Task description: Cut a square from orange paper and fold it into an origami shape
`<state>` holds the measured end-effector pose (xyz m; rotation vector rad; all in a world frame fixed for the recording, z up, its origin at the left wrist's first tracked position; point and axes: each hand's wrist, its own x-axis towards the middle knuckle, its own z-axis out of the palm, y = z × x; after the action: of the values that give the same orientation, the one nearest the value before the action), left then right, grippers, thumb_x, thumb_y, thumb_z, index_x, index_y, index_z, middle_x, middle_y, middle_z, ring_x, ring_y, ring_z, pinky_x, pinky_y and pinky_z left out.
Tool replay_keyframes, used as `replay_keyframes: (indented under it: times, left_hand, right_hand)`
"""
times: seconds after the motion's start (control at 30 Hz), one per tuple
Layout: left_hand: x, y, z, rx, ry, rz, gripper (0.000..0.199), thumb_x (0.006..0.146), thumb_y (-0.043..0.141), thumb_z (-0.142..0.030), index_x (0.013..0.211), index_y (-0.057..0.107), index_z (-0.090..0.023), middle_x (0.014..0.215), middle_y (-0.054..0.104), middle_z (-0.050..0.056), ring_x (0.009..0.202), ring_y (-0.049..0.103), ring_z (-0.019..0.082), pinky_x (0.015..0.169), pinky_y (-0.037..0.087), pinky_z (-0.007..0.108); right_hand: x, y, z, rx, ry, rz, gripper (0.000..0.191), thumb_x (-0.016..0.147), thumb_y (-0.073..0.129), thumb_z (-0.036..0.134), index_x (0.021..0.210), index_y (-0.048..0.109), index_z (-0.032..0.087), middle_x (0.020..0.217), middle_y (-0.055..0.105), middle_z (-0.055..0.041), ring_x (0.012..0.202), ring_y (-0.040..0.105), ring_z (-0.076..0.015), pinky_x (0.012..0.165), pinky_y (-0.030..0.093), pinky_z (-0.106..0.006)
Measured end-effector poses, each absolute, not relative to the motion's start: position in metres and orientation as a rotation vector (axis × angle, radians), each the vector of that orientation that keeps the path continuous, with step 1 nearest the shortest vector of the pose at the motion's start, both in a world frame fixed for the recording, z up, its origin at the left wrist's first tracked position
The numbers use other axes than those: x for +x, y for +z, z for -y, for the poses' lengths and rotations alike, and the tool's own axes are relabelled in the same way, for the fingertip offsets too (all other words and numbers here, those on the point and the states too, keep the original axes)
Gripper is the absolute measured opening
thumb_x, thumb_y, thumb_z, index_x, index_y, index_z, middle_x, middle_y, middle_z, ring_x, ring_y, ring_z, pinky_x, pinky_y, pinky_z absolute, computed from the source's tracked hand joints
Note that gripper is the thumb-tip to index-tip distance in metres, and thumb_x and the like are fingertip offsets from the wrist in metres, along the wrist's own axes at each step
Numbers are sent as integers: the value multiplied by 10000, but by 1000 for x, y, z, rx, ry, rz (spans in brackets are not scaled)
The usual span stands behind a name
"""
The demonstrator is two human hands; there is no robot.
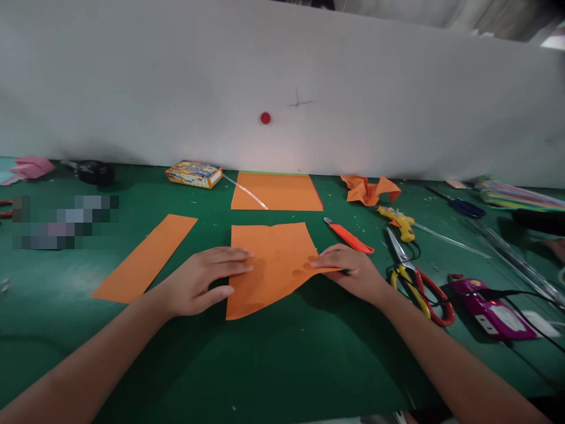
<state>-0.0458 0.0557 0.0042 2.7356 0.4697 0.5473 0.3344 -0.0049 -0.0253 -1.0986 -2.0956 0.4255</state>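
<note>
A sheet of orange paper (pixel 273 253) lies in front of me on the green table, its right side lifted and bent. My left hand (pixel 207 280) rests on the sheet's left edge, fingers stretched out over it. At the right edge, my right hand (pixel 348 268) pinches the raised paper between thumb and fingers. Left of the sheet is a long orange paper strip (pixel 148 256), partly behind my left forearm. Just beyond my right hand lies an orange utility knife (pixel 351 237). More orange paper (pixel 282 193) lies flat behind the sheet.
On the right are scissors (pixel 417 277), a yellow glue gun (pixel 397 222), a purple power strip (pixel 492 309) with cables, and crumpled orange paper (pixel 368 189). A small box (pixel 194 174) stands near the white wall (pixel 176 76). Another person's hand (pixel 557 248) shows at the right edge.
</note>
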Motion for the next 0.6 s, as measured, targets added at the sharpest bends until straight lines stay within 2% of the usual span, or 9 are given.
replay_keyframes:
  times: [0.1,0.3,0.33,0.4,0.47,0.53,0.6]
  left_hand:
    - [-47,4,-57,2670,545,-422,506,1042,422,-510,1455,555,-249,1501,572,111,1399,526,293,1164,436,474]
    - [-45,8,-52,2637,522,-359,625,961,575,-555,1494,499,-238,1532,532,137,1424,491,319,1178,409,512]
    - [-44,7,-51,2656,527,-359,615,949,609,-524,1485,512,-238,1522,544,135,1415,502,317,1174,415,508]
    - [-41,3,-50,2731,564,-402,464,963,626,-393,1406,598,-262,1454,616,103,1358,566,285,1144,456,469]
    - [-38,-2,-51,2803,620,-466,318,997,555,-237,1280,693,-283,1362,689,63,1268,642,237,1078,516,401]
    - [-38,-5,-52,2816,668,-498,350,1009,478,-152,1209,735,-281,1316,717,53,1191,690,206,1004,558,346]
    - [-38,-5,-53,2794,676,-507,351,1011,468,-153,1195,745,-265,1299,725,63,1158,707,205,969,577,329]
  right_hand:
    - [335,-22,7,-1172,599,1965,207,954,641,351,1077,806,357,1030,810,-5,939,737,-225,833,622,-391]
    - [339,-21,9,-1298,786,1762,184,897,714,396,1018,828,315,1026,815,-16,955,762,-251,881,622,-384]
    - [339,-22,9,-1309,788,1746,182,887,723,399,1007,830,313,1014,816,-17,948,763,-254,879,624,-385]
    - [339,-23,9,-1317,797,1726,181,873,735,403,996,832,312,1006,816,-20,943,764,-253,873,626,-383]
    - [338,-22,8,-1317,808,1718,181,865,739,403,988,833,310,1006,815,-24,941,762,-252,866,627,-380]
    - [337,-21,8,-1328,803,1710,185,856,739,410,973,835,304,994,814,-27,928,759,-255,849,626,-382]
    - [338,-19,9,-1351,780,1717,196,843,741,428,950,836,295,966,812,-29,889,751,-256,810,620,-381]
